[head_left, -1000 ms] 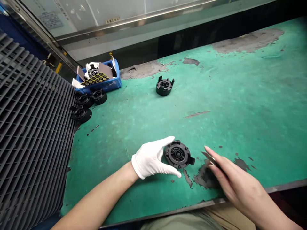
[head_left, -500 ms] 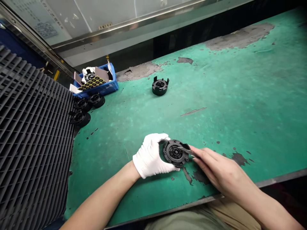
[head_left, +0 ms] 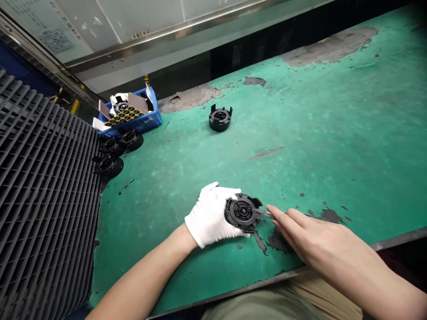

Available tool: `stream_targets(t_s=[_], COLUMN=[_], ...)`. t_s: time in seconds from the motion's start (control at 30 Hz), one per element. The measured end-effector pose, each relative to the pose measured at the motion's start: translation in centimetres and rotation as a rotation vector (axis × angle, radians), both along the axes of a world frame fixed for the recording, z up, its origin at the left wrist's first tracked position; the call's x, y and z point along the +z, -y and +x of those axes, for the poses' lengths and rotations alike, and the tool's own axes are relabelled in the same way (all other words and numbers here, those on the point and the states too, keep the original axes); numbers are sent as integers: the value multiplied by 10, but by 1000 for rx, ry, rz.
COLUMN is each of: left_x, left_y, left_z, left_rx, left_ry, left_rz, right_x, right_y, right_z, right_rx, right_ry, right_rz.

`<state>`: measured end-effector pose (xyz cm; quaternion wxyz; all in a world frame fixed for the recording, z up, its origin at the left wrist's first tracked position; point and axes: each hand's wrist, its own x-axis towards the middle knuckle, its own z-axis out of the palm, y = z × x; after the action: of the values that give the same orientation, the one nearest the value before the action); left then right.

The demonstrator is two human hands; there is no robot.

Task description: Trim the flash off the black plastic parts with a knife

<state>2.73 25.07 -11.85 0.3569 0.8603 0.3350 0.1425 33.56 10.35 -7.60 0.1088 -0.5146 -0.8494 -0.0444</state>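
Note:
My left hand (head_left: 213, 216), in a white glove, is wrapped around the side of a round black plastic part (head_left: 243, 212). Concentric rings and small holes mark the part's upper face, and a raised tab stands at its far right edge. In my bare right hand (head_left: 310, 233) is a slim, pointed metal tool that looks like tweezers (head_left: 263, 212). The tip points left and lies over the face of the black part; whether it touches cannot be made out. Farther back on the green table sits a similar round black part (head_left: 220, 118) with upright tabs.
A blue bin (head_left: 142, 123) holding assorted parts and a sheet of round stickers (head_left: 125, 116) stands at the back left. Several black round parts (head_left: 109, 165) sit beside it. A dark ribbed panel (head_left: 43, 200) borders the green table (head_left: 316, 133) on the left.
The tweezers have drawn slightly right, with my right hand. My left fingers have shifted on the black part's upper rim. The whole view has moved a little.

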Motion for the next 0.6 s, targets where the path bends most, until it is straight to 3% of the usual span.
stream_targets(t_s=[0.13, 0.4, 0.6], left_x=[6, 18, 22], left_y=[-3, -6, -7], left_z=[2, 3, 4], left_rx=[-18, -40, -33], left_ry=[-18, -39, -45], left_rz=[-20, -94, -83], right_x=[4, -6, 19], right_y=[-6, -42, -84], right_z=[6, 33, 46], right_rx=[49, 216, 412], right_ry=[-15, -11, -36], right_rz=[-37, -50, -131])
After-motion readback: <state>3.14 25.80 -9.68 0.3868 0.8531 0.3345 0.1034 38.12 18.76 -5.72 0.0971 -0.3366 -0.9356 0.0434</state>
